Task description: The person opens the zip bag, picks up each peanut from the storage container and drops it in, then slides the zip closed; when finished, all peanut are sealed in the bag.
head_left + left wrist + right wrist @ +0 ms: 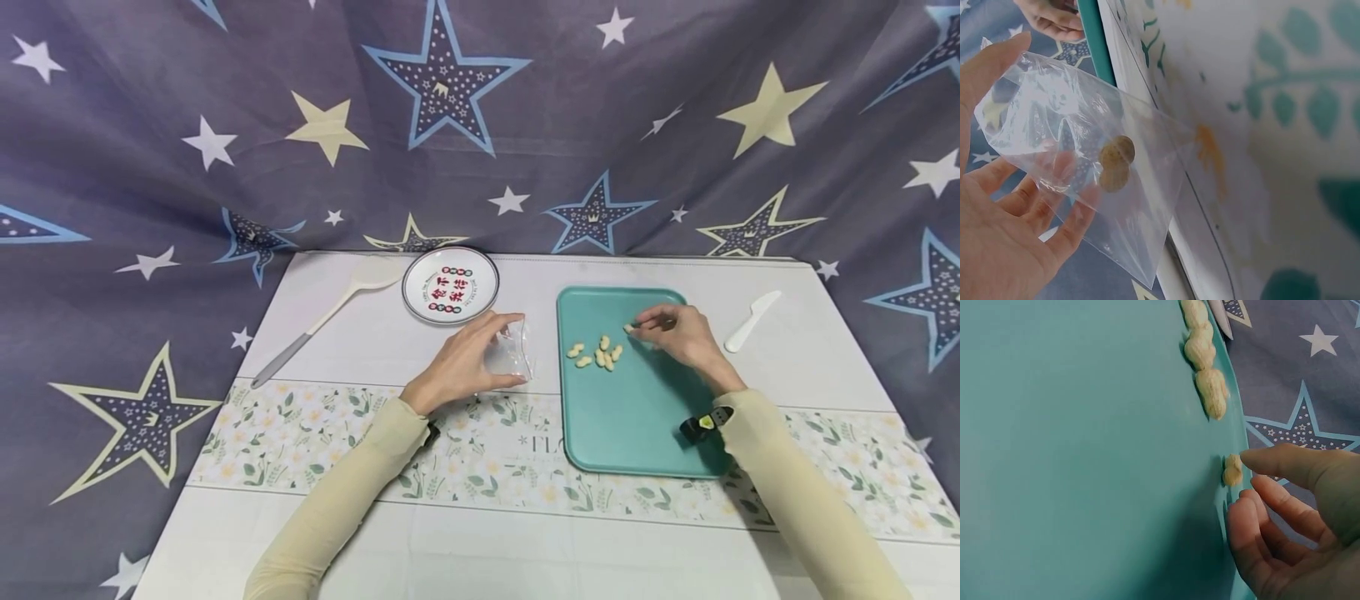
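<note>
My left hand (459, 360) holds a clear plastic bag (512, 350), thumb and fingers spread around its mouth. Inside the bag, a single peanut (1116, 164) shows in the left wrist view. Over the teal tray (637, 425), my right hand (686, 335) reaches toward a lone peanut (1233, 470). The thumb tip is right at this peanut, while a gap shows between thumb and fingers. Several more unshelled peanuts (604, 358) lie grouped on the tray, left of the right hand.
A white plate (450, 285) with red lettering stands at the back, left of the tray. Beside it lies a long spoon (330, 310) with a grey handle end. Right of the tray is a white plastic knife (752, 321). A star-patterned curtain (547, 100) hangs behind the table.
</note>
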A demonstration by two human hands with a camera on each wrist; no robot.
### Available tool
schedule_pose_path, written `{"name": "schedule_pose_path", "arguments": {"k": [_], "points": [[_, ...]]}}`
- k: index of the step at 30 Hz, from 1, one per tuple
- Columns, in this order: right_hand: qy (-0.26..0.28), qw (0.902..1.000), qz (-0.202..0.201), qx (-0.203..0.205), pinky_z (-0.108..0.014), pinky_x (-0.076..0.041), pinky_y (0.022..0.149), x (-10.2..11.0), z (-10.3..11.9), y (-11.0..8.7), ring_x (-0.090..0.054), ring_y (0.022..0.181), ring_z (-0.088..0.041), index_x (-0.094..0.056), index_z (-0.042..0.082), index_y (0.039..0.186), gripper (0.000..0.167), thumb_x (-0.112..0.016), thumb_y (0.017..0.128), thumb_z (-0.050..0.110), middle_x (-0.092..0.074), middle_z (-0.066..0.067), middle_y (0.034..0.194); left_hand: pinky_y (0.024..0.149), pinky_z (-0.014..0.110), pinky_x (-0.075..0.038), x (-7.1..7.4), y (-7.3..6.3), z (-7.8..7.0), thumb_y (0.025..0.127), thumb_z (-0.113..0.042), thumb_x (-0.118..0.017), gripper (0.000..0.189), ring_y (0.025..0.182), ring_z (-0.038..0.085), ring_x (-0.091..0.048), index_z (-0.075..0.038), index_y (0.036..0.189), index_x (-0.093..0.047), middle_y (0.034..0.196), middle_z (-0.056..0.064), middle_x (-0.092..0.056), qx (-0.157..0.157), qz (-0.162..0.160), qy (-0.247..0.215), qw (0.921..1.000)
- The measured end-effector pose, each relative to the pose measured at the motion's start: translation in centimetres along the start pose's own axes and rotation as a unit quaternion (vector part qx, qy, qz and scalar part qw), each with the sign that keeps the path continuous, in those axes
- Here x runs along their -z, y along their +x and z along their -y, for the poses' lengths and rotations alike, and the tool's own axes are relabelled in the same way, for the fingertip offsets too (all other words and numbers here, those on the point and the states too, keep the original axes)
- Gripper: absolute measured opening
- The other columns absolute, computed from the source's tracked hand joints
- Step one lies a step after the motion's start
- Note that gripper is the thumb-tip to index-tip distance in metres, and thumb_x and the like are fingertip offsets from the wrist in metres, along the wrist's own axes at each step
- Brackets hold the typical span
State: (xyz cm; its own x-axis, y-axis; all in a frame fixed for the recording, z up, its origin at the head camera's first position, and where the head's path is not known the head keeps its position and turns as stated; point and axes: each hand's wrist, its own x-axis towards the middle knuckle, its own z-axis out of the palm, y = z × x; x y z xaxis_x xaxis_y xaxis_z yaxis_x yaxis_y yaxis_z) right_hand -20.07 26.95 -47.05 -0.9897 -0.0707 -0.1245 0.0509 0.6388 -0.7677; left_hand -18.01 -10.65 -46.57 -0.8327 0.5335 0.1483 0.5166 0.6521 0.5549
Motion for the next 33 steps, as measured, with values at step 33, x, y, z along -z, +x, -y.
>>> {"name": "schedule_pose_path", "arguments": {"k": [33], "points": [[-0.071, 0.9962, -0.019, 0.048, -0.019, -0.052, 0.059, -1.0, -0.1, 1.0, -0.064, 0.072, -0.006, -0.076, -0.002, 0.11, 0.02, -0.074, 0.095, 0.012, -0.077, -0.023, 0.098, 0.09, 0.039, -0.059, -0.1, -0.1, 0.0, 0.076, -0.05, -0.091, 0.097, 0.108, 0.015, -0.064, -0.027, 0.157, -0.044, 0.135, -0.003, -0.06, -0.012, -0.003, 0.003, 0.9999]]}}
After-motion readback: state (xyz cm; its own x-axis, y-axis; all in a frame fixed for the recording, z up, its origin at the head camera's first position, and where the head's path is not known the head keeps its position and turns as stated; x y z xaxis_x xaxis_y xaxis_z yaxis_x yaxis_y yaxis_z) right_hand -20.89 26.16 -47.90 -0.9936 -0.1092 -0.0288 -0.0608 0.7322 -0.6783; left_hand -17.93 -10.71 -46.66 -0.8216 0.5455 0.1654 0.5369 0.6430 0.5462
